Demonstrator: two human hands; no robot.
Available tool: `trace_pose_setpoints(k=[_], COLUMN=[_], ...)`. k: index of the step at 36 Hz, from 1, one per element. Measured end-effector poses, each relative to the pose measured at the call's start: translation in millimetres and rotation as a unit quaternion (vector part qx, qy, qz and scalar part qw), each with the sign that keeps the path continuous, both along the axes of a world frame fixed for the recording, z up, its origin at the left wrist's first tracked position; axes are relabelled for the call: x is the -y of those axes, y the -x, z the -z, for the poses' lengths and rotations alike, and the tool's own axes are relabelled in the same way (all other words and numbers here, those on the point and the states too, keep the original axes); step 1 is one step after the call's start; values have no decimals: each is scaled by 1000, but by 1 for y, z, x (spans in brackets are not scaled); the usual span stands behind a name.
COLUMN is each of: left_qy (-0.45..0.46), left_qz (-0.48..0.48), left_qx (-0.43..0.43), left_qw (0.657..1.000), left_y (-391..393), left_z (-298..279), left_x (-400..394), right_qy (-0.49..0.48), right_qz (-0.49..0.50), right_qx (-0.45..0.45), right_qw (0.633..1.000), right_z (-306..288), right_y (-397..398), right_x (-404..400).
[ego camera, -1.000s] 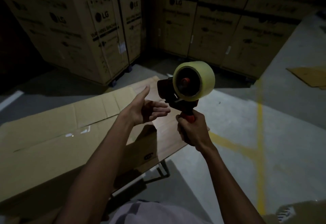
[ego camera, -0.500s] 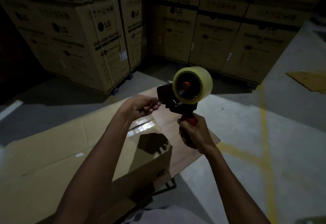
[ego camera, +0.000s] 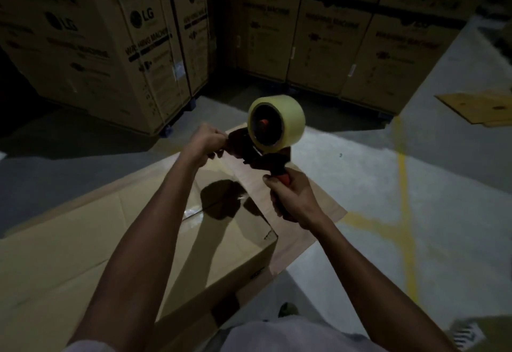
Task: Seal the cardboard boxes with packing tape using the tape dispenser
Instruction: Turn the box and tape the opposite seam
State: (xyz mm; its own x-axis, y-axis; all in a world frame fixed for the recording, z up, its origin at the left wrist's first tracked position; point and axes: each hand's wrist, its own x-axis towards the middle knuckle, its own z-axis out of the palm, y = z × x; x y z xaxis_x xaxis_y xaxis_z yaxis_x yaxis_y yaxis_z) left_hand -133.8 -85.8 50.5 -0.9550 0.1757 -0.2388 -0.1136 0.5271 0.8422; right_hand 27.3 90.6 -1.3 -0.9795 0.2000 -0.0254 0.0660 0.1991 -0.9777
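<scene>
Landmark: large flat brown cardboard box (ego camera: 110, 240), lying on wooden-topped desk (ego camera: 299, 229), low and left in view. Above box's far right corner, held clear of it: red-and-black tape dispenser with pale yellowish tape roll (ego camera: 273, 135). Right of that corner, right hand (ego camera: 293, 199) wrapped round dispenser handle; left hand (ego camera: 209, 141) at dispenser's front end, over box's far edge. Behind box, across grey concrete floor (ego camera: 415, 213), stacked printed brown cartons (ego camera: 110, 46). Far right of box, flat brown cardboard sheet (ego camera: 476, 109) on floor.
</scene>
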Motion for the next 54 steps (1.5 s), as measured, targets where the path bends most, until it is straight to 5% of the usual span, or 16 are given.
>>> trace_pose_setpoints(k=[5, 10, 14, 18, 34, 54], left_qy=[65, 126, 154, 84, 223, 184], left_qz=[-37, 75, 59, 24, 64, -1], left_qx=[-112, -120, -145, -137, -242, -148], left_qw=[991, 982, 975, 987, 942, 972], left_y=[24, 34, 32, 25, 43, 52], left_z=[11, 18, 31, 54, 79, 79], left_x=[17, 28, 16, 11, 7, 5], right_qy=[16, 24, 48, 25, -23, -136], right_qz=[13, 28, 41, 52, 76, 108], right_qx=[45, 91, 113, 121, 128, 136], right_qw=[999, 995, 992, 991, 989, 975], right_z=[1, 16, 25, 27, 28, 33], right_y=[11, 3, -4, -7, -8, -6], right_x=[-1, -4, 3, 7, 22, 27])
